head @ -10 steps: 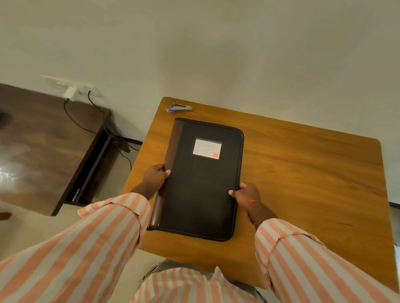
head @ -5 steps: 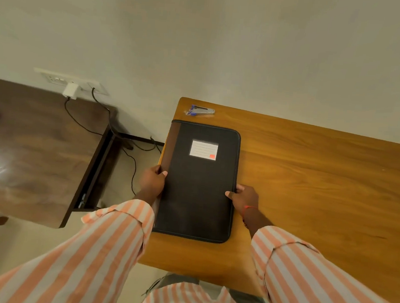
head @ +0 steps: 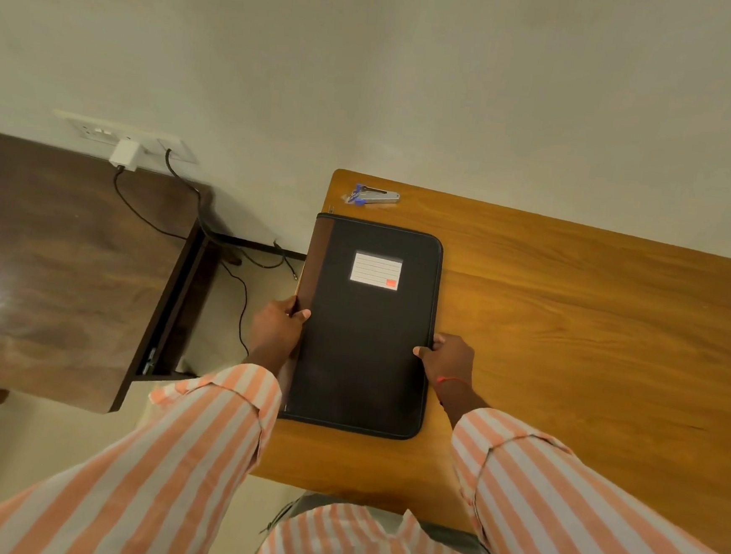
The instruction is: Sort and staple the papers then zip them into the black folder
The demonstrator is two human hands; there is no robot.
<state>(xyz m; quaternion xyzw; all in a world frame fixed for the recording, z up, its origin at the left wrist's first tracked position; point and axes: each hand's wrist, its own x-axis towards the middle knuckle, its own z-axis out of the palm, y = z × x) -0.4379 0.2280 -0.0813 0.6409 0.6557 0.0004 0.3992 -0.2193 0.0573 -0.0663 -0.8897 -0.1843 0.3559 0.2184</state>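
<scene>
A: Where is the flat black, brown-spined fabric folder (head: 363, 342)?
B: Lying closed on the orange-brown wooden counter (head: 569, 336); the left hand (head: 276, 331) grips its spine edge, the right hand (head: 449, 360) its opposite edge.

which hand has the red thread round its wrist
The right hand, holding the black folder by its plain black edge: a red thread circles its wrist. The left hand, on the brown spine side, shows a bare wrist.
</scene>
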